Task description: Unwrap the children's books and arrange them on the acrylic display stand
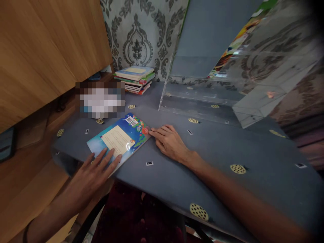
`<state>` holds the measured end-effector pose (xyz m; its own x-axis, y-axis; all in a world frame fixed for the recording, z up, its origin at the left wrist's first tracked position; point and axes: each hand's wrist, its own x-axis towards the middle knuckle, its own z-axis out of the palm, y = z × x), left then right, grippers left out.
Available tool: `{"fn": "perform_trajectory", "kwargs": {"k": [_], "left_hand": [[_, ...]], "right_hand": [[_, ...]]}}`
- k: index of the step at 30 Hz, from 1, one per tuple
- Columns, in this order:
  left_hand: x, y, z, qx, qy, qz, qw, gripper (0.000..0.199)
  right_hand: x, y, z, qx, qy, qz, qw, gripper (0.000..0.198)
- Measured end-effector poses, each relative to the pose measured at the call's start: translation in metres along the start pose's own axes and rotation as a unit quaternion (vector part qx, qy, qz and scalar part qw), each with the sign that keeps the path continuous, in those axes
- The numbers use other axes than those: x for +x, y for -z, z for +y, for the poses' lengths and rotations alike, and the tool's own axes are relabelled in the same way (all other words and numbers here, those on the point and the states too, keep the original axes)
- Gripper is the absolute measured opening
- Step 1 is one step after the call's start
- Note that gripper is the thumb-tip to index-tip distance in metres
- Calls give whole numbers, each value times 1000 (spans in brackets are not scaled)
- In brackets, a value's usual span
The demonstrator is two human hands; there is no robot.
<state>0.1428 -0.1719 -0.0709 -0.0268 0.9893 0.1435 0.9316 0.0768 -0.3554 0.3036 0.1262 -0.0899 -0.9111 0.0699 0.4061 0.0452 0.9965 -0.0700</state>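
A blue book (118, 140) lies flat at the table's near left edge, its cover marked with a cream text panel, a barcode and colourful little pictures. My left hand (97, 168) rests on its near left part, fingers spread and nothing gripped. At the book's right edge, my right hand (172, 143) touches the corner with an outstretched index finger. Its other fingers are loosely bent, and I see nothing held in them.
Several books (136, 79) form a stack by the patterned wall. A clear acrylic stand (202, 94) bearing a large board (210, 33) occupies the back right. Left of the stack, a blurred whitish thing (101, 101) is unreadable. A wooden cabinet (50, 50) borders the table (215, 141).
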Motion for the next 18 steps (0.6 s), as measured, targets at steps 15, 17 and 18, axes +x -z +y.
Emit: {"fn": "perform_trajectory", "kwargs": {"k": [15, 17, 18], "left_hand": [[18, 12, -53, -172, -70, 182, 966, 36], [32, 22, -53, -203, -34, 252, 946, 27], [39, 29, -53, -215, -19, 281, 935, 25]], "right_hand": [[-3, 19, -25, 27, -56, -25, 998, 65], [-5, 19, -27, 32, -68, -18, 997, 48], [-6, 18, -28, 38, -73, -9, 997, 37]]}}
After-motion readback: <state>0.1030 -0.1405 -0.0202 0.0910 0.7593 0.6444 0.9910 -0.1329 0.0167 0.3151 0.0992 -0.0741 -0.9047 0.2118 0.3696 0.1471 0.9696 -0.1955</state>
